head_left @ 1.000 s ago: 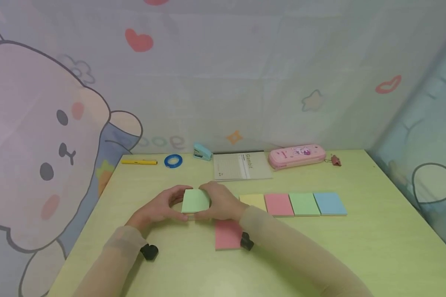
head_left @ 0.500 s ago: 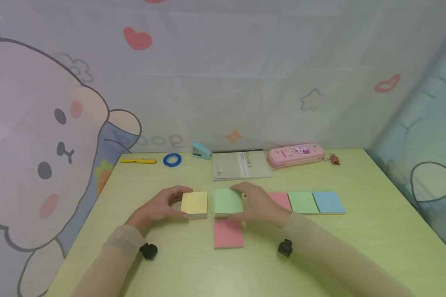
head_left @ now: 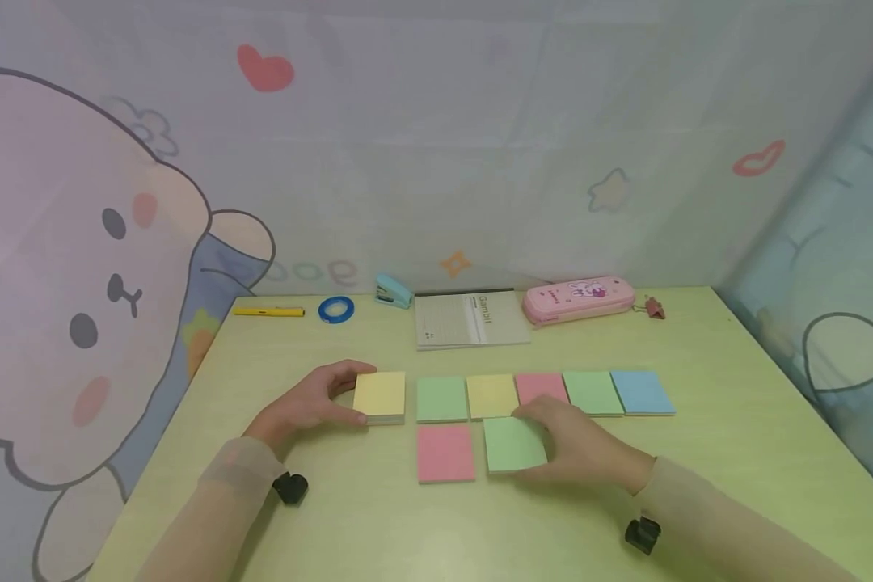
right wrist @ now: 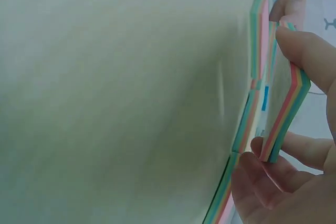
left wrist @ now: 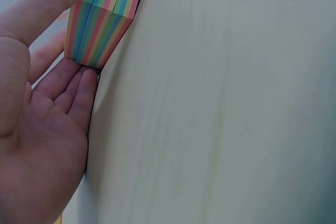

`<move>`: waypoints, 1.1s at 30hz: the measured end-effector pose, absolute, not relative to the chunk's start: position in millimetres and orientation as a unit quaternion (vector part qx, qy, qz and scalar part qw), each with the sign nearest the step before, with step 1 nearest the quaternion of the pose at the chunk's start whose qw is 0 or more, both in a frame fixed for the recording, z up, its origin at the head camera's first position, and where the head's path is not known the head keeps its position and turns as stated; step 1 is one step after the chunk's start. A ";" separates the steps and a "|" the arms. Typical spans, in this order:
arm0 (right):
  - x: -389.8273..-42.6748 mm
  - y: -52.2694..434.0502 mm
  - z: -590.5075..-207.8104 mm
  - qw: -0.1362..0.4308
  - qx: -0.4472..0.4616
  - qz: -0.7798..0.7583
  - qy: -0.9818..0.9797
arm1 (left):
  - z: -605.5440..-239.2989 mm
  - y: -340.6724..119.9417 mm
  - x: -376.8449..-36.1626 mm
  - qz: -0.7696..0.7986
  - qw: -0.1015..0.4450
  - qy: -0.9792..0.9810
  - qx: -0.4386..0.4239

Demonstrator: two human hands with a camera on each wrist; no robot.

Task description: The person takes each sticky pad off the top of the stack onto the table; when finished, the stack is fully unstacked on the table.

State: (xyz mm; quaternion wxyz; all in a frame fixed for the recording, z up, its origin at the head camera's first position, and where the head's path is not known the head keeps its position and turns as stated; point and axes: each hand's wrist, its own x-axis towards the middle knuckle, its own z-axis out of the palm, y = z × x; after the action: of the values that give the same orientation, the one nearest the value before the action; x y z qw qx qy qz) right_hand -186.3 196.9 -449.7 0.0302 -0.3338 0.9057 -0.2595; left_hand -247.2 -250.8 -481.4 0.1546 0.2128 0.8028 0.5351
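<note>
Left hand (head_left: pixel 307 402) grips thick yellow-topped pad stack (head_left: pixel 380 397) at row's left end on table (head_left: pixel 735 453). Right hand (head_left: pixel 580 446) pinches green-topped pad (head_left: pixel 513 443) beside pink pad (head_left: pixel 445 453), apparently tilted off tabletop.

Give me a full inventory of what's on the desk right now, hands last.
Thick pad: 1, yellow top, left end of row.
Thin pads: 5, green, yellow, pink, green, blue, in the row.
Pink pad: 1, front.
Green pad: 1, front.
Pen, tape, stapler, notebook, pencil case, clip: back edge.
Left hand: grips thick pad.
Right hand: holds green pad.
</note>
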 end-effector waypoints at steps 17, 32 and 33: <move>-175.2 221.2 -458.4 0.061 -0.334 -0.224 0.914 | -481.7 -248.2 -247.8 0.542 0.153 0.801 0.204; -180.4 207.3 -465.3 0.035 -0.320 -0.238 0.917 | -478.5 -247.9 -247.6 0.542 0.153 0.799 0.212; -180.4 206.6 -465.3 0.036 -0.319 -0.237 0.917 | -478.7 -248.1 -247.2 0.541 0.153 0.799 0.213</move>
State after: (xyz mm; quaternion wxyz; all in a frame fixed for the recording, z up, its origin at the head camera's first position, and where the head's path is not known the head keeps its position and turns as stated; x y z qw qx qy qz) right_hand -180.4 206.6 -465.3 0.0358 -0.3195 0.9168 -0.2368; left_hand -247.2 -248.1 -478.7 0.1533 0.2125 0.7991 0.5410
